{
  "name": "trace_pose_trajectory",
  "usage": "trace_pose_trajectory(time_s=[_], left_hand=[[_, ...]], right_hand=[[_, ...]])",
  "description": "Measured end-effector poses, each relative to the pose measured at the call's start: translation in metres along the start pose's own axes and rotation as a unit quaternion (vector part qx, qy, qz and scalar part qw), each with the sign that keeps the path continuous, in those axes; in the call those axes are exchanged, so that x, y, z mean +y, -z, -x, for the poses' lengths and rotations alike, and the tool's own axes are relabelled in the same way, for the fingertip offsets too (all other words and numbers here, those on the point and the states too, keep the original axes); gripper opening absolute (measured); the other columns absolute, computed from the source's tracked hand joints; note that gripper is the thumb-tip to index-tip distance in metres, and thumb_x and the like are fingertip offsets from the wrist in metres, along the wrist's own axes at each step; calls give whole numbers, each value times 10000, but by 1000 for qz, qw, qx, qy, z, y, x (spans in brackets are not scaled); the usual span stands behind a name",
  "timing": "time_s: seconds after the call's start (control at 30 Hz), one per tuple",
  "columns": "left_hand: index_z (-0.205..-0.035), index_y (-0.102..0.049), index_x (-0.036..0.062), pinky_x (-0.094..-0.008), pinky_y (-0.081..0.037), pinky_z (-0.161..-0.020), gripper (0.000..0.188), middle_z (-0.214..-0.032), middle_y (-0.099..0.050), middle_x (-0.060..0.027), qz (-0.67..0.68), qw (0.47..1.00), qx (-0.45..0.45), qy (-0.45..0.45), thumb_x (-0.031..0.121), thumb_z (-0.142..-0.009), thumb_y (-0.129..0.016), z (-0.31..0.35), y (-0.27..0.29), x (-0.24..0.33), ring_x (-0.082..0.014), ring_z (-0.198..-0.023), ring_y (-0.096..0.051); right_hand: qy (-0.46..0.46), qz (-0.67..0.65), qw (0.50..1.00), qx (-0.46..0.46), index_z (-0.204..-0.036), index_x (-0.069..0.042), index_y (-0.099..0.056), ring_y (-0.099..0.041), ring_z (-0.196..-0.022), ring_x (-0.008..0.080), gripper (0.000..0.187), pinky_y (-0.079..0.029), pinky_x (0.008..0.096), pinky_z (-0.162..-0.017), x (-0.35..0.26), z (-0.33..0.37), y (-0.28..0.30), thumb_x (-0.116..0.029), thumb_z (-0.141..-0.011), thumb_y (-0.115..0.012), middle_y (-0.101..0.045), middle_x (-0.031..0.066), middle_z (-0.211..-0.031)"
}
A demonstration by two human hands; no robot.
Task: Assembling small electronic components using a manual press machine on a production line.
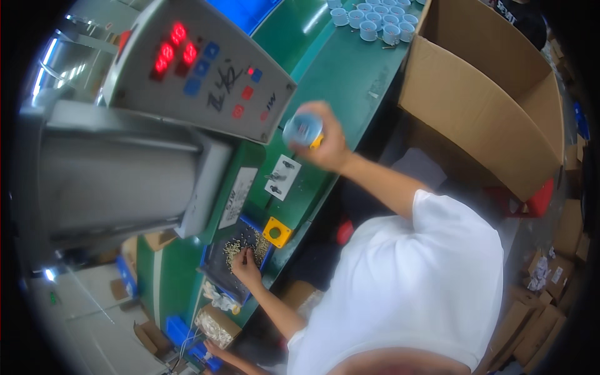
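Note:
My right hand, slightly blurred, is closed round a small round clear-blue plastic cup above the green bench. A few small reddish bits show inside the cup, and a yellow piece sits against its side. My left hand reaches into a dark, blue-edged tray of small brass-coloured parts. Its fingers are pinched together among the parts; what lies between them is too small to make out. Beside the tray is a yellow square block with a round hole.
A grey machine panel with a red lit display stands over the bench. A white plate bears dark metal fittings. Several similar cups stand at the far end, by a large open carton. Another person's hand is beside a box of white parts.

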State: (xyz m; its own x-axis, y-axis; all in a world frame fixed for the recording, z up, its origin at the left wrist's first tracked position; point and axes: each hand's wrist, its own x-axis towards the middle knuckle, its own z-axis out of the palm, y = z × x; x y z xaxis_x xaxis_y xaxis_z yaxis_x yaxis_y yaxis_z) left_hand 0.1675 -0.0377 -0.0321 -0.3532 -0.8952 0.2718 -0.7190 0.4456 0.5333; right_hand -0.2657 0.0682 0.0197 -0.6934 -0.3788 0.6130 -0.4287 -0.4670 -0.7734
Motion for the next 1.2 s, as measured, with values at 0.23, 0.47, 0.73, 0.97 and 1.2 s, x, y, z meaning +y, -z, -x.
trace_pose_trajectory(time_s=[0.23, 0.47, 0.73, 0.97, 1.2], left_hand=[[-1028, -780, -9, -342, -534, -731, 148, -902, -732, -153, -6, 1000, -8, 16, 68, -902, -765, -5, -4, -4, -255, -762, -685], [-1060, -785, -14, -376, -552, -803, 216, -944, -765, -206, -50, 996, -18, 71, 117, -888, -792, 2, -1, 0, -330, -835, -737], [-1045, -771, -33, -365, -549, -842, 188, -969, -749, -180, -51, 997, -40, 38, 97, -909, -757, -8, -3, 0, -296, -903, -722], [-1073, -777, -10, -349, -559, -814, 210, -945, -764, -179, -27, 999, -15, 38, 139, -927, -756, -7, 2, 3, -279, -867, -750], [-1046, -790, 6, -339, -557, -741, 203, -900, -767, -195, -16, 997, 23, 77, 171, -930, -772, -1, 3, 18, -254, -778, -756]], right_hand=[[-132, 319, 929, -133, -1396, -83, -554, -662, -1162, 356, 696, -522, 447, -1017, 185, -179, -1, -372, -827, -832, -675, 187, -1291], [50, 436, 890, -125, -1301, -97, -652, -588, -1262, 355, 647, -473, 491, -1066, 221, -209, 32, -497, -809, -780, -668, 139, -1310], [-8, 776, 626, -73, -1290, -89, -664, -597, -1261, 288, 581, -365, 563, -1166, 268, -284, 180, -411, -819, -772, -671, 160, -1250], [-37, 74, 995, 56, -1394, -1, -555, -615, -1222, 238, 638, -512, 407, -1053, 71, -128, 81, -150, -851, -856, -611, 123, -1323], [-102, -7, 970, -220, -1331, 32, -601, -656, -1148, 210, 649, -565, 372, -924, -47, 10, -8, -74, -769, -906, -642, 114, -1257]])
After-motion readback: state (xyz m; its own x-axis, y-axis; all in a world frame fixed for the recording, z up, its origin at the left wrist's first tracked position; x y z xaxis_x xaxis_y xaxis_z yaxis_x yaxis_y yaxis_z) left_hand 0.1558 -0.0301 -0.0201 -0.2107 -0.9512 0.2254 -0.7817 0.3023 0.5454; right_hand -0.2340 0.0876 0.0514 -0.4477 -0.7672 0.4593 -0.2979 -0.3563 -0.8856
